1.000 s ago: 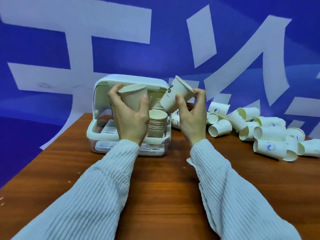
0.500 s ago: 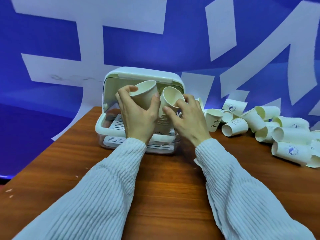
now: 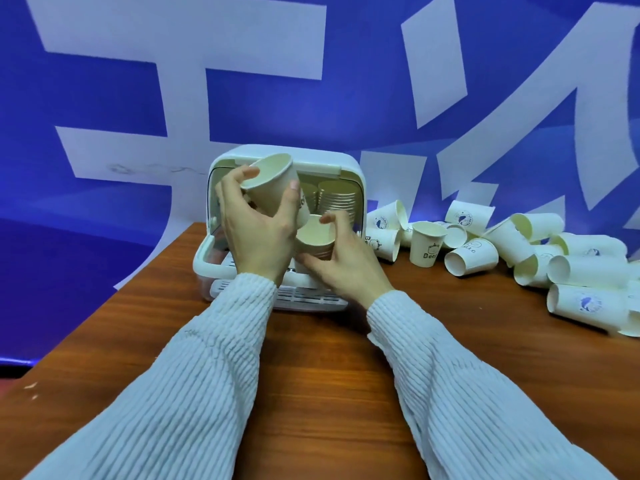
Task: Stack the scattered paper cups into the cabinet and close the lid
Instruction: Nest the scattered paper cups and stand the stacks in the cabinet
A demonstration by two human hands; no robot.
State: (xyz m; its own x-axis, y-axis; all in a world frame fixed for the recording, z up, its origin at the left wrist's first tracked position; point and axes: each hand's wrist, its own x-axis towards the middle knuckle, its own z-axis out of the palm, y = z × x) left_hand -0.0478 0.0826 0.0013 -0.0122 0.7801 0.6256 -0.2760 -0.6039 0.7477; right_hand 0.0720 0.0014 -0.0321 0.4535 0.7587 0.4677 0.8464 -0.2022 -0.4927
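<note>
A white cabinet with its lid raised stands on the wooden table. Inside it are stacks of paper cups, a tall stack at the back and a lower stack at the front. My left hand grips one paper cup in front of the cabinet opening, mouth up. My right hand holds the top cup of the front stack, thumb at its base and fingers on its rim. Several loose cups lie scattered to the right.
One cup marked with a small drawing stands upright among the lying ones. A blue wall with large white shapes rises right behind the table. The table's left edge runs diagonally near the cabinet.
My right hand has lowered its cup onto the front stack inside the cabinet. My left hand keeps its cup, raised slightly. The camera has moved closer and a bit left.
</note>
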